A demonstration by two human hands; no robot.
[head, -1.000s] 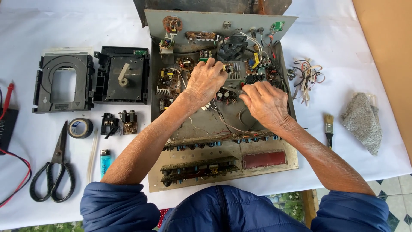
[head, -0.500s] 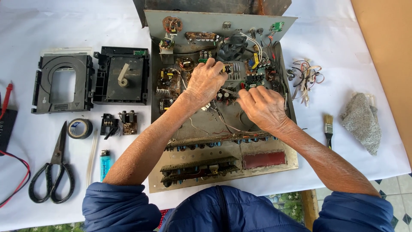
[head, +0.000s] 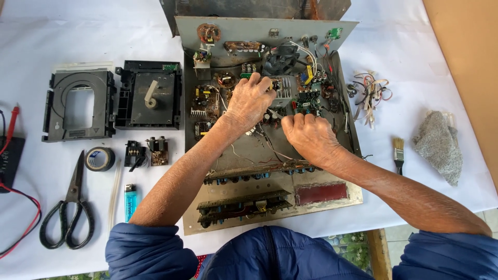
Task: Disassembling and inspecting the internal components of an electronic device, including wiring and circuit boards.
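An opened metal chassis (head: 332,194) full of circuit boards and wires lies in front of me on a white cloth. My left hand (head: 250,102) rests on the boards at its middle, fingers curled near a finned heat sink (head: 284,88). Just to the right and slightly nearer me, my right hand (head: 310,136) presses down with curled fingers on a board with small parts. What the fingers pinch is hidden under both hands. A black fan (head: 280,57) sits beyond them.
Left of the chassis lie two black disc-drive parts (head: 79,105) (head: 150,96), a tape roll (head: 99,158), two small modules (head: 146,152), scissors (head: 68,207), a blue lighter (head: 130,196) and a meter with red leads (head: 9,155). On the right are a wire bundle (head: 369,93), a brush (head: 398,154) and a grey rag (head: 439,145).
My right hand has shifted left and slightly toward me across the boards. My left hand has stayed almost in place near the heat sink.
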